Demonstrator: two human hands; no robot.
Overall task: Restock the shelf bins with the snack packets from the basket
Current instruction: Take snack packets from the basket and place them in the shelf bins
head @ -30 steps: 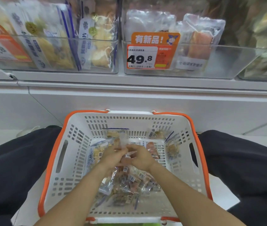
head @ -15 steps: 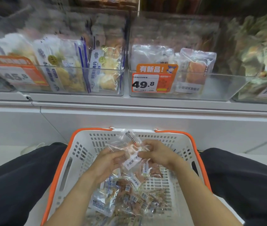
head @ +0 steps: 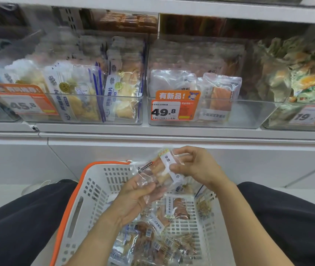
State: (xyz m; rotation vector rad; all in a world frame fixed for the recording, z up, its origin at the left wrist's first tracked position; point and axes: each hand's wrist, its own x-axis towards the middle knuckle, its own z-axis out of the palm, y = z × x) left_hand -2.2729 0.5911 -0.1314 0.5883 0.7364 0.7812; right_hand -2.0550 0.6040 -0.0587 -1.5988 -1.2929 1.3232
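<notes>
A clear snack packet (head: 157, 170) with an orange filling and a white label is lifted above the white basket (head: 95, 192) with its orange rim. My left hand (head: 133, 196) grips the packet's lower end and my right hand (head: 193, 166) pinches its upper right corner. Several more packets (head: 160, 240) lie in the basket bottom. Straight ahead on the shelf stands a clear bin (head: 206, 112) with a 49.8 price tag (head: 174, 107); it holds a few similar packets at its left and middle.
A clear bin (head: 87, 110) of yellow snack packets with a 45.8 tag stands to the left. At the right is a bin (head: 302, 120) of green-orange wrapped items tagged 19.8. My dark-trousered legs flank the basket. A white shelf front (head: 152, 148) rises behind it.
Both hands have lifted one packet out of the basket pile and raised it toward the shelf. The view has tilted up, showing more of the bins.
</notes>
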